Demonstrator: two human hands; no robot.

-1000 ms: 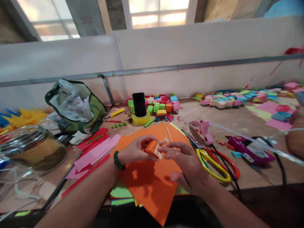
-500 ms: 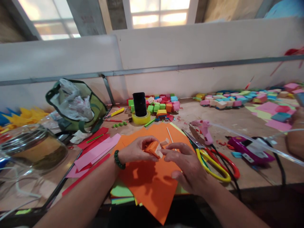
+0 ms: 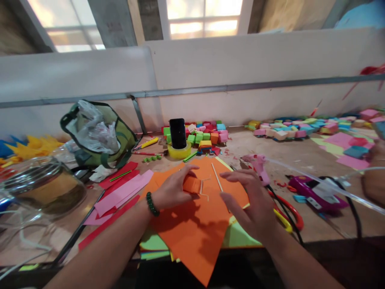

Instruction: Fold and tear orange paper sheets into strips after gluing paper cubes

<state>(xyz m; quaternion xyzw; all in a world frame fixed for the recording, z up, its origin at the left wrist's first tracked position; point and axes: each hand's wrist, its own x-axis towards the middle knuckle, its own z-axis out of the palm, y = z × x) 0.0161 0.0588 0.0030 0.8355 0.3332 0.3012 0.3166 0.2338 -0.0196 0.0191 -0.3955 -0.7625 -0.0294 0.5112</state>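
My left hand (image 3: 174, 186) holds a small folded orange paper box (image 3: 192, 184) between thumb and fingers. Thin pale-edged flaps (image 3: 207, 196) stick out from the box's right end. A short gap to the right, my right hand (image 3: 251, 198) hovers with thumb and fingers apart and nothing in between. Large orange paper sheets (image 3: 192, 237) lie beneath both hands. A thin whitish stick (image 3: 217, 176) rests on the sheets, just left of my right fingertips.
Scissors (image 3: 296, 214), partly hidden by my right arm, lie beside a pink glue gun (image 3: 260, 168) and a purple device (image 3: 314, 192). Behind are a phone (image 3: 177, 134) on a yellow tape roll (image 3: 179, 151) and small paper boxes (image 3: 198, 137). A glass jar (image 3: 45, 188) stands left; another person's arm (image 3: 374, 180) shows right.
My right hand has drawn away from the box to the right, its fingers spreading. The box has turned in my left hand, so its flaps now show nearly edge-on.
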